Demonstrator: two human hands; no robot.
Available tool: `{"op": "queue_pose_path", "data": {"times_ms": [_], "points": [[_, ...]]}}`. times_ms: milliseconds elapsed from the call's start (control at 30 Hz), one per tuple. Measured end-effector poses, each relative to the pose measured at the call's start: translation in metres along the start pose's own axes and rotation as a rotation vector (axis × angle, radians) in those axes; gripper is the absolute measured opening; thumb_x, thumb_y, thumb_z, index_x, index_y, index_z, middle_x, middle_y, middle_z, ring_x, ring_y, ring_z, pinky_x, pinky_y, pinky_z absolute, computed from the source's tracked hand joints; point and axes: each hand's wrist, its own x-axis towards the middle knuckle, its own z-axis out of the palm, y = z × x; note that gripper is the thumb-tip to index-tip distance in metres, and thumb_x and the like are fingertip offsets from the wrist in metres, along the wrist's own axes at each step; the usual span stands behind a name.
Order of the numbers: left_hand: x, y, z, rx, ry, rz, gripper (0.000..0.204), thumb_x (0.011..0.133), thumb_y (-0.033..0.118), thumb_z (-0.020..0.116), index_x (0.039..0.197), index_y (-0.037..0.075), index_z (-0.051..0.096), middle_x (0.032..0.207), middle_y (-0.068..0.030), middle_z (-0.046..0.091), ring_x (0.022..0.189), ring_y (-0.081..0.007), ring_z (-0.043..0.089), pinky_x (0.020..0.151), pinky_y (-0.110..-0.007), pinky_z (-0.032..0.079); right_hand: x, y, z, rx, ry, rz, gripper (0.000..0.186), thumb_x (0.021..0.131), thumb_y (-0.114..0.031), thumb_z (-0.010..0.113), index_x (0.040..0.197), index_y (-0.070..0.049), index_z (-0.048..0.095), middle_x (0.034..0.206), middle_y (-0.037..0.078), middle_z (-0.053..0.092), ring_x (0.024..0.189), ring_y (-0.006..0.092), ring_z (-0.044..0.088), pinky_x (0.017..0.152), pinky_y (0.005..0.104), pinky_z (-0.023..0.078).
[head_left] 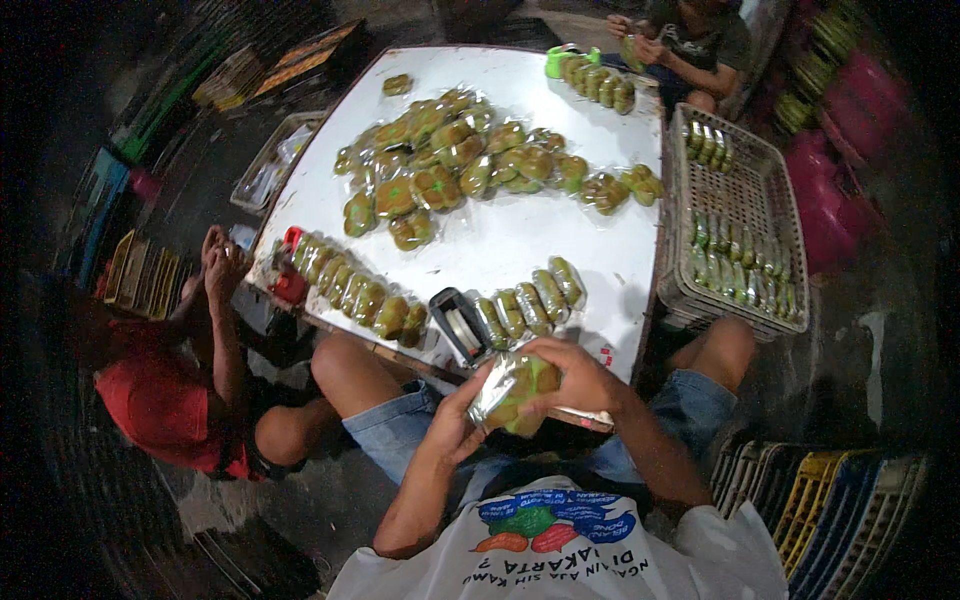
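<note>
Hands meet at the near edge of the white square table (520,245). Left hand (455,415) grasps the crinkled open end of a clear plastic bag of green-brown round cakes (515,392); right hand (575,378) wraps over the bag's top and far side. Bag sits above the lap, just near of the table edge. Black tape dispenser (460,322) stands on the table just far-left of the hands, with a row of sealed cake bags (530,300) beside it on its right. Loose pile of bagged cakes (470,165) covers the table centre. Grey plastic lattice basket (745,215) holding packed bags stands right of the table. Two other people sit at the left and far sides.
</note>
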Motion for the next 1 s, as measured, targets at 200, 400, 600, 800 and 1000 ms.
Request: {"op": "queue_pose_path", "data": {"times_ms": [200,400,600,800,1000], "points": [[0.035,0.016,0.012,-0.026,0.072,0.194,0.041,0.103,0.039,0.052,0.127,0.006,0.053,0.126,-0.0156,0.063,0.117,-0.0256,0.061,0.095,-0.043,0.051,0.038,0.053,-0.049,-0.124,0.890,0.167,0.062,0.091,-0.028,0.073,0.136,0.001,0.042,0.123,0.021,0.062,0.109,0.0361,0.064,0.094,0.0417,0.050],[0.078,-0.003,0.031,0.093,0.232,0.284,0.049,0.095,0.035,0.066,0.132,0.004,0.053,0.121,-0.0104,0.061,0.116,-0.0232,0.058,0.096,-0.039,0.044,0.038,0.144,-0.048,-0.321,0.586,0.541,0.062,0.077,-0.038,0.083,0.117,0.002,0.058,0.102,0.023,0.066,0.099,0.0396,0.065,0.088,0.0472,0.052],[0.150,-0.041,0.036,1.107,0.465,0.527,0.079,0.083,0.034,0.075,0.144,-0.002,0.040,0.147,-0.0232,0.040,0.137,-0.0383,0.039,0.115,-0.052,0.032,0.062,0.118,-0.051,-0.491,0.279,0.574,0.132,0.072,-0.076,0.071,0.159,-0.001,0.004,0.154,0.042,0.022,0.140,0.0533,0.034,0.116,0.0562,0.031],[0.201,-0.061,0.022,1.353,0.629,0.540,0.118,0.067,0.026,0.087,0.153,-0.009,0.013,0.149,-0.0347,0.027,0.138,-0.0499,0.031,0.115,-0.052,0.030,0.057,0.153,-0.059,-0.489,-0.003,0.616,0.130,0.074,-0.075,0.068,0.160,-0.009,-0.005,0.156,0.044,0.007,0.141,0.0589,0.026,0.117,0.0595,0.027],[0.201,-0.030,0.074,0.777,0.397,0.383,0.101,0.065,-0.004,0.087,0.145,-0.013,0.025,0.136,-0.0226,0.052,0.120,-0.0302,0.057,0.102,-0.039,0.048,0.045,0.164,-0.081,-0.311,0.146,0.656,0.127,0.071,-0.068,0.075,0.159,-0.008,0.006,0.149,0.042,0.029,0.130,0.0554,0.046,0.110,0.0528,0.041]]}}
